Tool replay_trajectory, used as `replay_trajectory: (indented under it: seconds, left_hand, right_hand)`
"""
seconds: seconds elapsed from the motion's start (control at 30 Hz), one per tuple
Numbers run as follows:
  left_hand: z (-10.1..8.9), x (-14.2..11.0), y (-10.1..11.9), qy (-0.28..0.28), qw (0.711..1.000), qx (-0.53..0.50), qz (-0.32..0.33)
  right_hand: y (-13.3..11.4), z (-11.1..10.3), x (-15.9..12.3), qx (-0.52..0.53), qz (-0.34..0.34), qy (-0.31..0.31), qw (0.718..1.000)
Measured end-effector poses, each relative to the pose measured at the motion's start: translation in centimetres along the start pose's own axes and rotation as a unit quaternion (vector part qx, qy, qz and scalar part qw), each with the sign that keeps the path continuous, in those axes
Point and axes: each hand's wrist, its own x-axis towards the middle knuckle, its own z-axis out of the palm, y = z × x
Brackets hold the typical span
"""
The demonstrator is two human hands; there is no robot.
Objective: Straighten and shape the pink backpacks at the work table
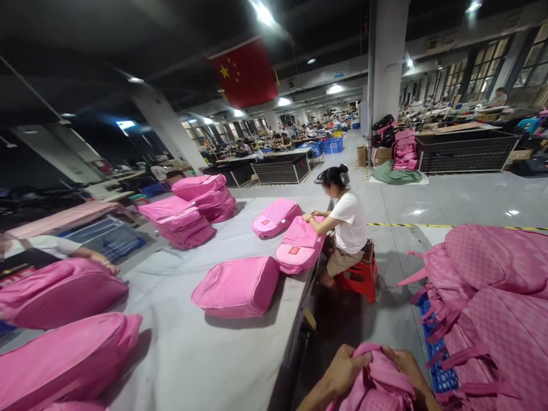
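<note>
Long grey table [205,354] stacked with pink bags; pink bag [377,382] gripped at bottom frame edge, off the table's near end.
Left hand [345,368] and right hand [406,365] both clenched on bunched fabric. I'd judge it soft, light, floppy; grip seams or straps.

Dim hall under glaring ceiling lamps [262,12]; edges bend, floor [449,200] reflects glare.
</note>
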Motion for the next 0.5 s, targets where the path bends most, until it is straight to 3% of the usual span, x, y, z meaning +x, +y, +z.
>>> replay_trajectory:
  seconds: [0.13,0.3,0.37,0.5]
  left_hand:
    - [-0.3,-3.7,0.0,0.046,0.998,-0.042,-0.021]
    - [-0.5,-9.2,1.0,-0.025,0.999,-0.013,0.038]
    - [0.1,-10.3,1.2,-0.024,0.998,0.013,0.058]
    - [2.2,-9.8,-1.2,0.083,0.983,0.136,0.087]
  right_hand:
    - [-3.5,0.4,-0.7,0.005,-0.019,-0.014,1.0]
    - [-5.9,-1.2,-3.9,-0.003,-0.048,0.027,0.998]
    - [-6.2,-1.9,-4.9,-0.007,-0.052,0.049,0.997]
    - [-4.9,-2.0,-5.7,-0.012,-0.039,0.062,0.997]
